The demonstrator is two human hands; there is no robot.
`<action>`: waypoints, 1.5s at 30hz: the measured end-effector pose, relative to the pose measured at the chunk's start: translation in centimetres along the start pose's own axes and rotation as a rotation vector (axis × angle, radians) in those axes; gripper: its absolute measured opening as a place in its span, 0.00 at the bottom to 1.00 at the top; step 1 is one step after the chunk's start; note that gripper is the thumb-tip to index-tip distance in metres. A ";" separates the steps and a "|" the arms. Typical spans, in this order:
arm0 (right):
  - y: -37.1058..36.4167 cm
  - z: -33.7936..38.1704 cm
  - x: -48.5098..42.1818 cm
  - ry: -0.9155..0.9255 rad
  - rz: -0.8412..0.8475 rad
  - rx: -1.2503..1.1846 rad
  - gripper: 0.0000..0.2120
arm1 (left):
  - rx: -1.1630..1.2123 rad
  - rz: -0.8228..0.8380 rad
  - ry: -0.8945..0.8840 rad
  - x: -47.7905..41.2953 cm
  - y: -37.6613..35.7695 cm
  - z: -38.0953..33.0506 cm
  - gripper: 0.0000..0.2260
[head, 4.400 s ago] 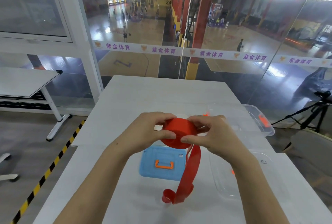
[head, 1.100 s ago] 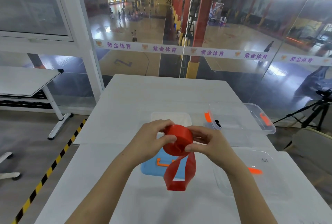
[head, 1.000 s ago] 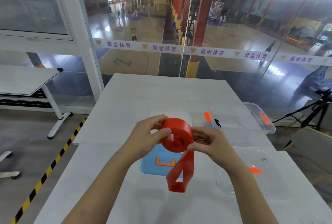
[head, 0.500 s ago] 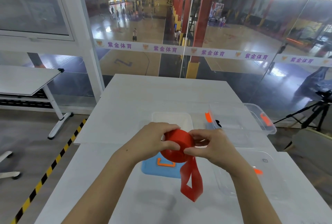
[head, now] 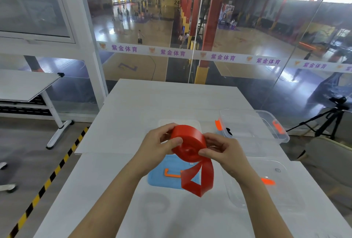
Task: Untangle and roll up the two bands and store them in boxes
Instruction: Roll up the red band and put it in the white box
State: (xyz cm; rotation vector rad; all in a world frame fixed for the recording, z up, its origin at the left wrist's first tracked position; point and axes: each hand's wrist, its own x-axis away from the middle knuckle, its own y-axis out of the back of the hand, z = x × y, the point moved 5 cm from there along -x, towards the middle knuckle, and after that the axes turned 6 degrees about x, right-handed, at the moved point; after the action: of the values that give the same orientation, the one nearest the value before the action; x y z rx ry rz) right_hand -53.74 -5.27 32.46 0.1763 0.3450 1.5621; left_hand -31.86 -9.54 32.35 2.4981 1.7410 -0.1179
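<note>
Red band (head: 188,143): mostly wound into a fat coil, held in the air above the counter (head: 123,209), just over a blue lid (head: 160,180) with an orange handle.
Loose tail (head: 200,179): a short folded loop hanging from the coil's lower right, clear of the counter.
Left hand (head: 158,149): grips the coil's left side, with the thumb pressed on the near face and the fingers curled round the back.
Right hand (head: 223,150): pinches the coil's right rim, thumb near where the tail leaves, fingers curled behind.
Change: a few seconds ago the tail ran down long and its end curled on the counter. The hands have kept turning the coil since, so the tail has shrunk to this short loop and the coil has thickened.
Meaning for the task: rolling of this band looks nearly done; only a turn or two seems left before it can go into a box.
Boxes: a clear box (head: 282,138) with orange clasps stands open at the far right. A second clear container (head: 282,197) lies nearer, beside the right forearm.
Second band: a small dark shape sits inside the far box, too small to tell what it is.
Risk: the coil looks springy — loosening either grip before it is boxed could let it unwind.
</note>
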 end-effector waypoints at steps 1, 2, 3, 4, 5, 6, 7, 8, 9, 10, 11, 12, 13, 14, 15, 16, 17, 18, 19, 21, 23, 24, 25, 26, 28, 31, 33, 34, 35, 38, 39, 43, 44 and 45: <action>0.0 0.1 0.0 0.005 0.000 0.017 0.18 | 0.022 0.027 0.019 0.0 0.0 0.1 0.14; 0.1 0.1 0.0 0.013 0.004 0.045 0.17 | 0.022 0.063 0.040 0.0 0.1 0.1 0.14; 0.2 0.4 0.0 0.014 0.012 0.076 0.16 | -0.014 0.101 0.055 -0.1 0.3 0.1 0.15; 0.2 0.7 0.0 0.017 0.024 0.110 0.16 | -0.083 0.132 0.065 -0.2 0.5 0.1 0.17; 0.2 1.0 0.1 0.023 0.037 0.152 0.16 | -0.173 0.148 0.072 -0.3 0.7 0.1 0.19; 0.2 1.2 0.1 0.039 0.049 0.205 0.16 | -0.266 0.152 0.074 -0.4 0.8 0.1 0.23; 0.1 1.5 0.1 0.054 0.057 0.263 0.16 | -0.345 0.159 0.071 -0.4 0.7 0.0 0.26; 0.0 1.7 0.0 0.072 0.062 0.319 0.15 | -0.413 0.179 0.060 -0.3 0.3 -0.2 0.27; -0.2 1.9 -0.1 0.091 0.063 0.365 0.13 | -0.489 0.207 0.038 -0.3 -0.3 -0.3 0.27; -0.3 1.8 -0.1 0.109 0.064 0.401 0.12 | -0.572 0.232 0.011 -0.3 -0.8 -0.3 0.24; -0.4 1.7 -0.1 0.118 0.062 0.425 0.11 | -0.646 0.245 -0.019 -0.3 -1.2 -0.5 0.20; -0.4 1.7 -0.1 0.120 0.064 0.434 0.11 | -0.686 0.242 -0.045 -0.3 -1.5 -0.7 0.15; -0.5 1.7 -0.1 0.118 0.069 0.420 0.12 | -0.687 0.231 -0.064 -0.3 -1.5 -0.8 0.12; -0.5 1.7 -0.1 0.114 0.072 0.394 0.14 | -0.661 0.217 -0.079 -0.4 -1.5 -0.8 0.10; -0.5 1.5 -0.1 0.103 0.065 0.359 0.17 | -0.622 0.200 -0.088 -0.4 -1.4 -0.7 0.10; -0.4 1.3 -0.2 0.087 0.048 0.323 0.18 | -0.574 0.176 -0.093 -0.4 -1.2 -0.6 0.10; -0.2 1.0 -0.2 0.068 0.030 0.293 0.19 | -0.515 0.146 -0.093 -0.4 -1.0 -0.5 0.11; 0.0 0.7 -0.2 0.057 0.021 0.272 0.19 | -0.445 0.113 -0.089 -0.4 -0.7 -0.4 0.11; 0.2 0.4 -0.2 0.049 0.017 0.255 0.19 | -0.370 0.084 -0.082 -0.3 -0.3 -0.3 0.11; 0.4 -0.1 0.0 0.028 0.012 0.218 0.19 | -0.240 0.058 -0.064 -0.3 0.1 -0.1 0.11; 0.5 -0.5 0.0 0.017 0.008 0.184 0.18 | -0.173 0.072 -0.033 -0.3 0.2 0.2 0.11; 0.5 -0.5 0.0 0.020 0.003 0.185 0.17 | -0.156 0.092 -0.013 -0.3 0.2 0.5 0.11; 0.5 -0.5 0.0 0.026 -0.002 0.203 0.16 | -0.151 0.115 0.010 -0.2 0.1 0.8 0.11; 0.6 -0.3 0.0 0.038 -0.002 0.231 0.15 | -0.169 0.137 0.040 -0.3 0.1 1.0 0.11; 0.5 0.1 0.1 0.066 0.004 0.292 0.13 | -0.302 0.171 0.094 -0.3 0.2 1.4 0.16; -0.1 0.7 -0.1 0.126 0.035 0.443 0.10 | -0.559 0.205 0.086 -0.2 -0.2 1.2 0.26; -0.6 0.7 -0.1 0.159 0.059 0.506 0.08 | -0.577 0.237 0.040 -0.1 -0.9 0.9 0.22; -0.7 0.7 0.0 0.163 0.060 0.506 0.09 | -0.583 0.238 0.015 -0.1 -1.2 0.8 0.17; -0.7 0.6 0.0 0.163 0.060 0.490 0.09 | -0.592 0.233 -0.003 0.0 -1.3 0.6 0.13; -0.6 0.6 0.2 0.128 0.037 0.389 0.14 | -0.549 0.198 -0.030 0.1 -1.1 0.4 0.12; -0.4 0.6 0.3 0.106 0.028 0.350 0.16 | -0.520 0.181 -0.038 0.1 -1.1 0.3 0.13; 0.3 0.3 0.5 0.051 0.041 0.262 0.19 | -0.318 0.067 -0.011 0.2 -0.4 0.4 0.14; 0.5 0.1 0.5 0.044 0.041 0.243 0.19 | -0.268 0.049 -0.005 0.1 -0.2 0.5 0.14; 0.6 0.1 0.5 0.036 0.040 0.227 0.19 | -0.235 0.044 -0.008 0.1 -0.1 0.6 0.14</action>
State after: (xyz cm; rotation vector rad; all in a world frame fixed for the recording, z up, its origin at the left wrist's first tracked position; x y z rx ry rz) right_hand -54.31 -4.72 32.67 0.3325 0.5504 1.5649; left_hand -31.97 -9.51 31.75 2.3609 1.5919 0.0764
